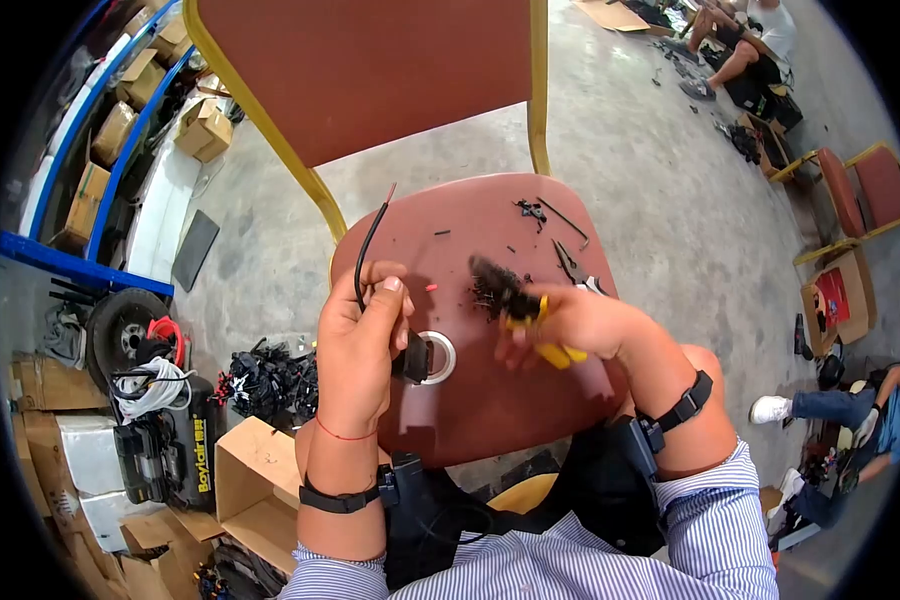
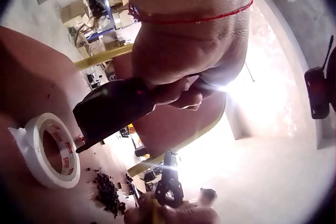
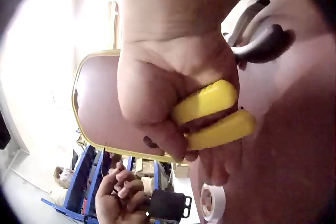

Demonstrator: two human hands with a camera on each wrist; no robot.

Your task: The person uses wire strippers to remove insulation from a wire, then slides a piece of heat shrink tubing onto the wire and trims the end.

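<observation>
The left hand holds a black part with a black cable rising from the fingers; a thin reddish wire end shows at its tip. Over the chair seat, the right hand grips a dark-headed tool with yellow handles; its head points up and left in the head view. Small black scraps lie on the seat near that tool. A white tape roll lies on the seat between the hands.
On the seat also lie pliers, a thin metal rod and black bits. The chair's backrest stands beyond. An open cardboard box and a black pile are at the left; people sit at the right.
</observation>
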